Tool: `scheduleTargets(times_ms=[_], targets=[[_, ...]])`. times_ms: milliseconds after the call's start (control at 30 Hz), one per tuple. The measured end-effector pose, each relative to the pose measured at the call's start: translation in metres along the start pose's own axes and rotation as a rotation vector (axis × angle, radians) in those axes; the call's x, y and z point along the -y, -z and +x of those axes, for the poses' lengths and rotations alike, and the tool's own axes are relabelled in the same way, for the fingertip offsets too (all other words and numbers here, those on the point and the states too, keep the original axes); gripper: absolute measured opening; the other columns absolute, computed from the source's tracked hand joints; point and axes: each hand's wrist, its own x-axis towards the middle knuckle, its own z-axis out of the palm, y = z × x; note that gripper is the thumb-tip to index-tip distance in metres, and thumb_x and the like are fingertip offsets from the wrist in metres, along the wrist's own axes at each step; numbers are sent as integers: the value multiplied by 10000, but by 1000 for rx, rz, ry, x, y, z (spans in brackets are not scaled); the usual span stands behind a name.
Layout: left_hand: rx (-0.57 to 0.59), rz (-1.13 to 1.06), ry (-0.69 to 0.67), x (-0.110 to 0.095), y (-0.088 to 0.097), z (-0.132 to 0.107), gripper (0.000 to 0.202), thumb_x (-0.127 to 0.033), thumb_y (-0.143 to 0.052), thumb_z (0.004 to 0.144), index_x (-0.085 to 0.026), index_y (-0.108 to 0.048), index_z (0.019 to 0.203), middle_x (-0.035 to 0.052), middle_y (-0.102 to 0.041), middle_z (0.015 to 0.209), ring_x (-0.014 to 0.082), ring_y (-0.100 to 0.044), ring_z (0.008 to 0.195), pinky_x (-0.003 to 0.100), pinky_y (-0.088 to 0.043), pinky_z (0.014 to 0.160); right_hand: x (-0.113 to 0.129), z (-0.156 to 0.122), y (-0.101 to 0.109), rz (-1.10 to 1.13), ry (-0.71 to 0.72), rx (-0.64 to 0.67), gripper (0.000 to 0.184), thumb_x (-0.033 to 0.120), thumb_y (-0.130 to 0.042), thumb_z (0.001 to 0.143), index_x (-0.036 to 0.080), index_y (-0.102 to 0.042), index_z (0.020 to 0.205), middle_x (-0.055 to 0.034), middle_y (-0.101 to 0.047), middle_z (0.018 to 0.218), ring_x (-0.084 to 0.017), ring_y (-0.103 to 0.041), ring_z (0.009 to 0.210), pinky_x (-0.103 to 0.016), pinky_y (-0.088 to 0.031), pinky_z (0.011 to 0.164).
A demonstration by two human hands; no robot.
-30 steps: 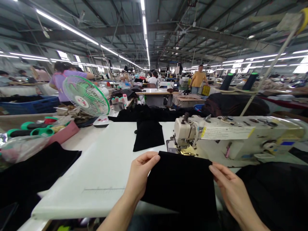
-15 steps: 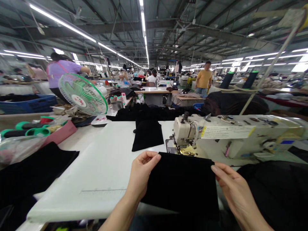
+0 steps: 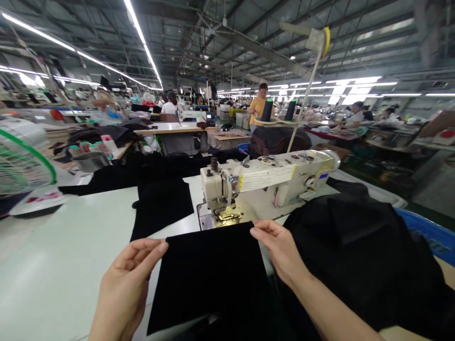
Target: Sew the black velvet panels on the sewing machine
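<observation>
A black fabric piece is stretched between my two hands, its top edge straight and its lower part hanging toward me. My left hand pinches the upper left corner between thumb and fingers. At the upper right corner, my right hand pinches the cloth the same way. Just beyond that edge stands a cream sewing machine, with its needle area above a shiny metal plate. Another black cloth piece lies on the white table, left of the machine head.
A large heap of black cloth fills the right side, beside a blue crate. A green-rimmed fan stands at left near a metal bowl. Behind the machine are thread cones on a stand and a person in yellow.
The view has swung to the right, bringing the cloth heap and blue crate into sight. Both hands still pinch the fabric's corners, and its top edge now slants upward to the right.
</observation>
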Motion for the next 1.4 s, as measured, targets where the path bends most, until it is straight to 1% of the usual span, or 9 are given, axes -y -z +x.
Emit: scheduleTargets(times_ms=[367, 533, 667, 733, 833, 967, 1067, 1133, 1400], targets=[[5, 32, 0, -3, 1, -9, 362, -268, -914, 398, -227, -658, 651, -54, -670, 717, 113, -635, 793, 144, -520, 749, 5, -1, -1, 95, -28, 50, 321, 294, -888, 594, 193, -659, 795, 20, -646, 797, -142, -567, 783, -267, -436, 769], [96, 324, -265, -25, 8, 9, 295, -379, -827, 578, -229, -606, 702, -27, -702, 811, 156, -630, 791, 238, -498, 733, 10, -15, -7, -134, 15, 277, 210, 195, -705, 680, 214, -569, 839, 40, -578, 806, -145, -532, 778, -276, -418, 741], [378, 796, -523, -41, -18, 50, 132, -331, -668, 714, -225, -591, 724, -14, -633, 679, 173, -569, 646, 285, -427, 626, -6, -37, -15, -338, 31, 483, 154, 146, -567, 677, 229, -493, 783, 47, -510, 755, -154, -511, 740, -287, -418, 707], [592, 954, -556, -29, -38, 71, 54, -208, -602, 715, -221, -557, 689, -18, -596, 650, 168, -540, 626, 280, -391, 604, -21, -45, -15, -398, 26, 530, 125, 154, -552, 700, 231, -493, 780, 42, -513, 750, -163, -522, 740, -295, -431, 704], [725, 992, -518, 11, -63, 90, 123, -105, -595, 669, -214, -539, 659, -28, -579, 627, 153, -534, 607, 264, -382, 595, -44, -51, -8, -523, 47, 558, 65, 160, -554, 769, 224, -555, 778, 18, -582, 759, -185, -571, 766, -316, -459, 731], [710, 961, -509, 59, -72, 92, 166, -97, -587, 703, -214, -480, 655, -27, -543, 643, 142, -512, 610, 255, -375, 593, -60, -48, 11, -771, 281, 639, 182, 61, -525, 821, 212, -608, 880, -24, -652, 868, -205, -613, 836, -334, -482, 767], [683, 938, -521, 70, -69, 90, 162, -84, -565, 715, -214, -474, 680, -27, -531, 673, 139, -506, 637, 252, -381, 615, -61, -44, 21, -948, 591, 735, 269, -3, -431, 871, 198, -581, 970, -55, -644, 916, -219, -594, 864, -354, -487, 774], [679, 937, -518, 71, -69, 91, 164, -61, -552, 697, -211, -487, 686, -30, -534, 676, 136, -513, 646, 248, -387, 627, -60, -42, 23, -1033, 712, 755, 265, -7, -413, 889, 192, -566, 971, -56, -630, 887, -223, -575, 832, -361, -485, 748], [574, 996, -441, 79, -98, 101, 173, -126, -606, 704, -221, -464, 729, -30, -571, 668, 139, -556, 614, 248, -403, 589, -64, -40, 17, -1050, 794, 646, 235, -4, -460, 859, 196, -565, 923, -57, -624, 945, -230, -569, 889, -395, -483, 801]])
